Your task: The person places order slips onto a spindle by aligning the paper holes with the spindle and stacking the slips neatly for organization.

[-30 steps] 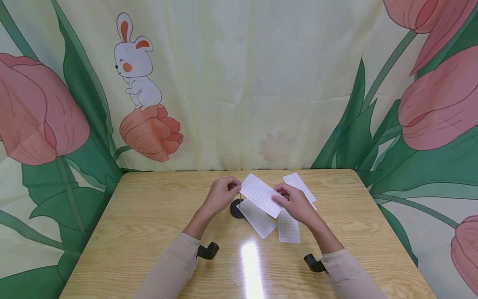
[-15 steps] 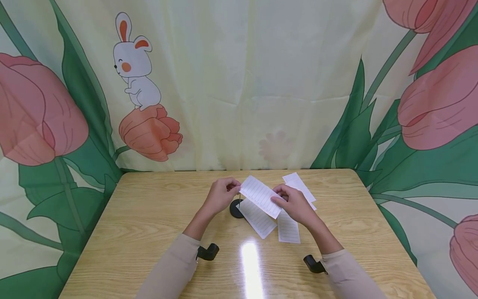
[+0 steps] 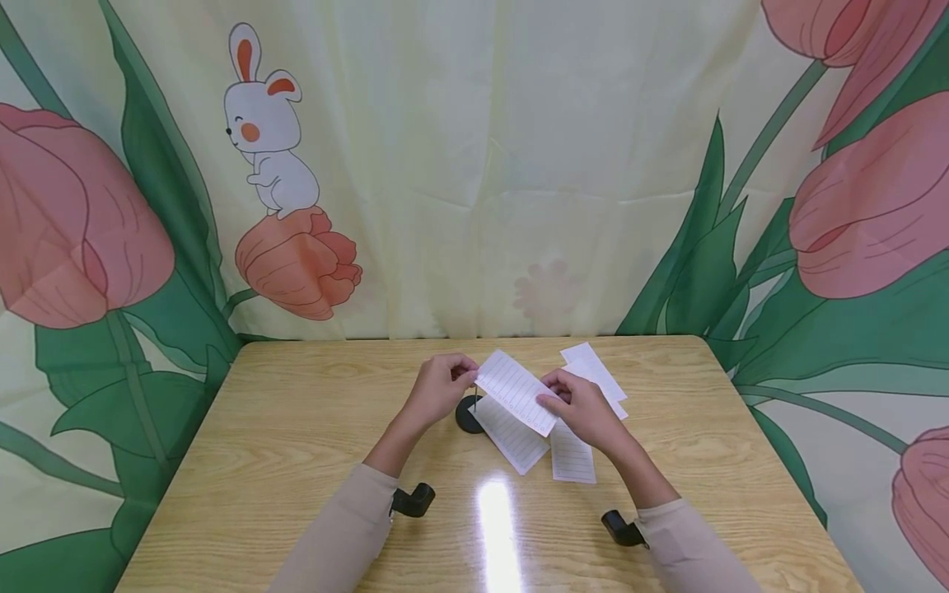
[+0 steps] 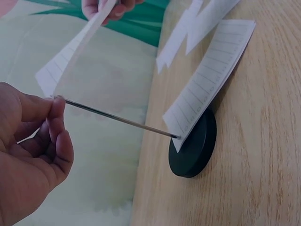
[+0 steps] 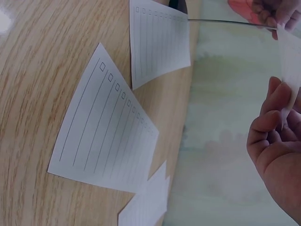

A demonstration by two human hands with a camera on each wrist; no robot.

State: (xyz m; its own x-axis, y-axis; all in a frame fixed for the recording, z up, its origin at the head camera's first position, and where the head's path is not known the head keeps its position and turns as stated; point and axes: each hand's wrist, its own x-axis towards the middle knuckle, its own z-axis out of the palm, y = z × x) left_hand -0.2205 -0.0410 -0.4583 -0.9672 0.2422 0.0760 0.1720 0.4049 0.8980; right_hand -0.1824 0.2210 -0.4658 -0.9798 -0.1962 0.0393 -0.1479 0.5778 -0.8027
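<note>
A lined white paper slip (image 3: pixel 515 390) is held up between both hands. My left hand (image 3: pixel 442 387) pinches its left corner with thumb and forefinger, right at the tip of a paper spike; whether the tip pierces the slip is hidden by the fingers. The spike's thin metal rod (image 4: pixel 117 119) rises from a round black base (image 4: pixel 200 148) on the table. Low on the rod, a paper slip or thin stack (image 4: pixel 211 66) is pierced near one corner. My right hand (image 3: pixel 583 405) grips the raised slip's right end between thumb and fingers.
Another lined slip (image 5: pixel 103 132) lies on the wooden table (image 3: pixel 296 461) below the right hand. More slips (image 3: pixel 596 368) overlap behind that hand. A curtain (image 3: pixel 445 165) printed with tulips and a rabbit hangs at the table's back edge. Light glares on the tabletop.
The raised slip and the right hand have shifted very slightly down and left. The left hand stays almost still at the spike's tip.
</note>
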